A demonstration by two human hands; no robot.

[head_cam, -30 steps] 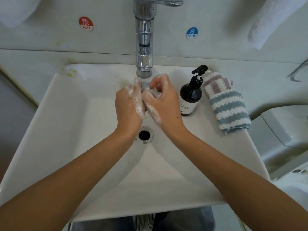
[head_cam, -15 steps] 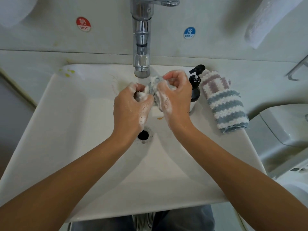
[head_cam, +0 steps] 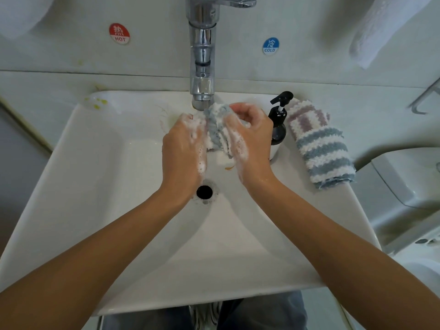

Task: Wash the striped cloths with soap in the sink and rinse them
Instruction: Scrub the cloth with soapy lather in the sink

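A soapy cloth [head_cam: 217, 126] with blue and white stripes is bunched between the two hands, over the back part of the sink [head_cam: 100, 177] and just below the tap [head_cam: 202, 55]. The left hand [head_cam: 184, 151] grips the cloth's left side with curled fingers, and the right hand [head_cam: 250, 136] grips its right side, with the fingers folded over the top edge. White foam covers the thumbs and the inner sides of both hands. The drain [head_cam: 204, 191] is in front of the hands, between the wrists.

A second cloth [head_cam: 319, 148], folded, with mauve and blue stripes, lies on the right rim of the sink. A dark bottle [head_cam: 278, 129] with a pump stands between this cloth and the right hand, partly hidden by the hand. On the wall, a red HOT sticker [head_cam: 119, 33] is to the left of the tap and a blue COLD sticker [head_cam: 270, 46] is to its right.
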